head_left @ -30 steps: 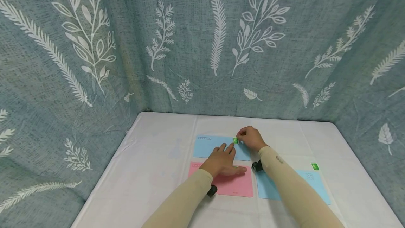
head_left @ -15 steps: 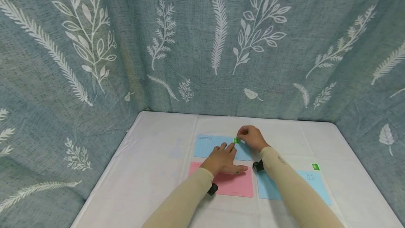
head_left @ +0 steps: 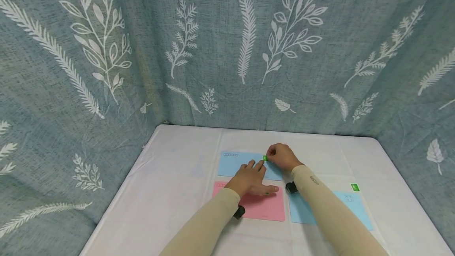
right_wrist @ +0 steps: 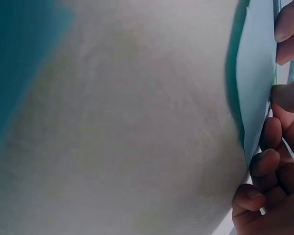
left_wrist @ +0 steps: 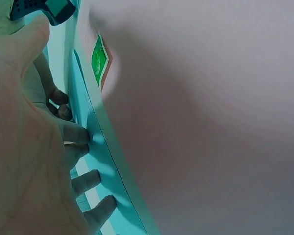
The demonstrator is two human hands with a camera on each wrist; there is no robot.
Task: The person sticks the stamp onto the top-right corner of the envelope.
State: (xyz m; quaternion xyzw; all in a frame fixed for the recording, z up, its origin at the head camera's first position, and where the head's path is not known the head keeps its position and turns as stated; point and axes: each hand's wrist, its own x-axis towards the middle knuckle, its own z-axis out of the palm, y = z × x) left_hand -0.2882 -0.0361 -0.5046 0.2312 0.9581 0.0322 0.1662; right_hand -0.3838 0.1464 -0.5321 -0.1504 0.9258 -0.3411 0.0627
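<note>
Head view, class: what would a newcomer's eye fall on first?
A blue-grey fabric curtain printed with white leaves fills the background. Below, the left hand spreads over a pink rectangular envelope and the far light-blue rectangular envelope, where the right hand pinches a small green square stamp.

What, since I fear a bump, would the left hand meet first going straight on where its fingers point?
Probably the green stamp just beyond the left hand, then the right hand at its edge; depth is unclear.
</note>
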